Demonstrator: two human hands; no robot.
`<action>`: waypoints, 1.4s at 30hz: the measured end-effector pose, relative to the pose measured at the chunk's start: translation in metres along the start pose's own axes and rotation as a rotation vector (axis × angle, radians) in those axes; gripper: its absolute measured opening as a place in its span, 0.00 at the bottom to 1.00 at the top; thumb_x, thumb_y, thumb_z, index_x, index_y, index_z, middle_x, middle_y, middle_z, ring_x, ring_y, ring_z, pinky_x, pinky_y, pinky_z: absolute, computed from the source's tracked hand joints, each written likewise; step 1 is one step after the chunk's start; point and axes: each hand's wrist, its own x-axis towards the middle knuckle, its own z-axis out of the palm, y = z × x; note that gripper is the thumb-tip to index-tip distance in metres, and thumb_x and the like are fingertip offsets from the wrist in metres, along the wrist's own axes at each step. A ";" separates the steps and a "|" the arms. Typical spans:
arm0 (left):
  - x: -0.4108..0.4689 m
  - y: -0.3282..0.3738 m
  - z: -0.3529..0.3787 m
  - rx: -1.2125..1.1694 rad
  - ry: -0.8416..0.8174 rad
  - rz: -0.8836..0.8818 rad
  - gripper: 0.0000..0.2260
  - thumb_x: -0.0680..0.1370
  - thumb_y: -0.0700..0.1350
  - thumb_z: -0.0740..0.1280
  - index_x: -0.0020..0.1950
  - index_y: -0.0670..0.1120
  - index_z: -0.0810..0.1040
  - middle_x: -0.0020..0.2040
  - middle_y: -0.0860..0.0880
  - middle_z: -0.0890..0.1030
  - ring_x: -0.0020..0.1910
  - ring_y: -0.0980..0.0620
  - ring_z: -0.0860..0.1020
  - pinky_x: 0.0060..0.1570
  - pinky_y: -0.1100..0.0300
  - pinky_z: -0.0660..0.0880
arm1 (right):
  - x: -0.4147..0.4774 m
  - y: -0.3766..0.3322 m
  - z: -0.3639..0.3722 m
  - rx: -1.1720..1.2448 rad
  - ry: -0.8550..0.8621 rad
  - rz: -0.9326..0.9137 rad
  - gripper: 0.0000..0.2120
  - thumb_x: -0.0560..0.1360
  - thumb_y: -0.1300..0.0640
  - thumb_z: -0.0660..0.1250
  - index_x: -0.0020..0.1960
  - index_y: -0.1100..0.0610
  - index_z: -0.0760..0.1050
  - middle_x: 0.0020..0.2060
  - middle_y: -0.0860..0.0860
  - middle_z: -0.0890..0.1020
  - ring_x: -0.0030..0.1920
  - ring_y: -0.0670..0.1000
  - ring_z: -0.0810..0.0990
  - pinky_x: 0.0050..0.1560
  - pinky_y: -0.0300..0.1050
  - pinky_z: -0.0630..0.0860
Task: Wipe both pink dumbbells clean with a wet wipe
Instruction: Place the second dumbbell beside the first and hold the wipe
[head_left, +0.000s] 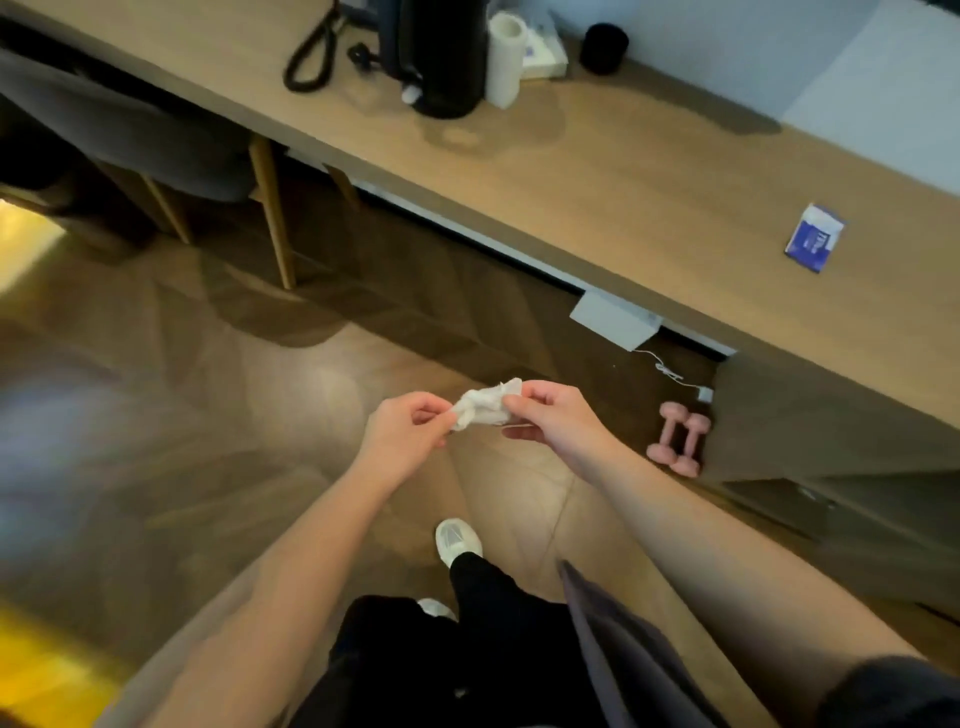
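The left hand and right hand pinch a crumpled wet wipe between them. The pink dumbbells lie side by side on the floor beside the desk, nearer the right hand.

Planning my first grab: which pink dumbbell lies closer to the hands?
The outer dumbbell, farther from the cabinet; the other dumbbell lies beside it.

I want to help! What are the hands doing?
Left hand: closed, pinching the wipe.
Right hand: closed, pinching the wipe's other end.
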 end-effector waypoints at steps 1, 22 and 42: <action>0.007 0.001 -0.012 -0.012 0.020 -0.001 0.09 0.75 0.42 0.72 0.38 0.55 0.80 0.32 0.59 0.83 0.29 0.61 0.80 0.35 0.68 0.75 | 0.009 -0.010 0.009 -0.006 -0.011 -0.001 0.11 0.78 0.59 0.67 0.54 0.68 0.79 0.48 0.52 0.84 0.44 0.46 0.85 0.45 0.38 0.80; 0.154 -0.019 -0.360 -0.042 0.025 0.015 0.04 0.77 0.44 0.71 0.43 0.52 0.81 0.40 0.51 0.84 0.37 0.57 0.81 0.41 0.64 0.78 | 0.200 -0.169 0.297 -0.035 0.029 -0.062 0.04 0.74 0.58 0.72 0.43 0.51 0.84 0.41 0.53 0.86 0.42 0.51 0.85 0.47 0.43 0.81; 0.329 -0.048 -0.691 -0.095 0.212 -0.107 0.02 0.77 0.43 0.71 0.45 0.48 0.83 0.39 0.47 0.84 0.39 0.50 0.82 0.42 0.56 0.77 | 0.435 -0.344 0.579 -0.064 -0.159 -0.019 0.05 0.76 0.59 0.70 0.51 0.55 0.82 0.42 0.50 0.87 0.43 0.50 0.86 0.45 0.41 0.81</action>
